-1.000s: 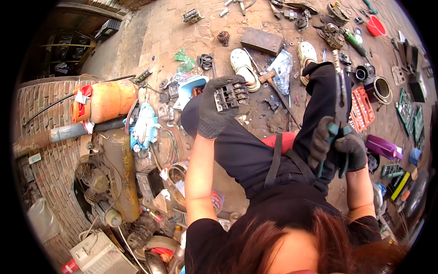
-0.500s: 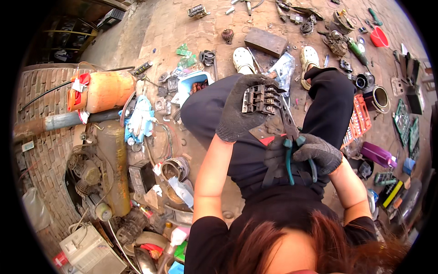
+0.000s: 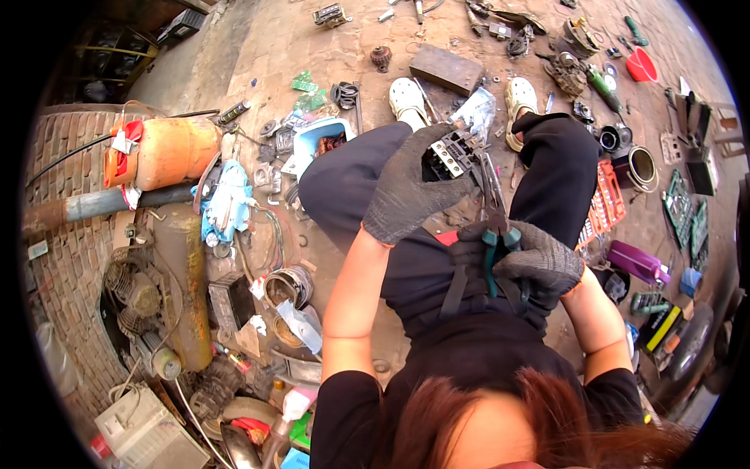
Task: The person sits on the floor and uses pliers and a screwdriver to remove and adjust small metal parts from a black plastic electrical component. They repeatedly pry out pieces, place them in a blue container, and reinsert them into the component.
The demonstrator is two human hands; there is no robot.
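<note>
My left hand (image 3: pixel 406 191), in a dark grey knit glove, is closed around a black electrical block (image 3: pixel 451 156) with rows of silver terminals, held tilted over my lap. Right of and below it, my right hand (image 3: pixel 531 262), also gloved, grips green-handled pliers (image 3: pixel 492 250). Their long grey metal end reaches up beside the block's right side; I cannot tell if it touches. Beyond lie my legs in dark trousers (image 3: pixel 558 156) and cream clogs (image 3: pixel 408 100).
Left: an orange gas cylinder (image 3: pixel 176 152), rusty compressor (image 3: pixel 176 289), brick wall (image 3: pixel 66 305) and blue tub (image 3: pixel 314 134). Ahead: a metal box (image 3: pixel 445 69) and scattered parts on paving (image 3: pixel 297 47). Right: an orange socket case (image 3: pixel 605 203), purple case (image 3: pixel 637 262) and red bucket (image 3: pixel 641 64).
My right hand has swung the pliers left and down from upright at my right to beside the block. My left hand has moved right with the block, which is now tilted differently.
</note>
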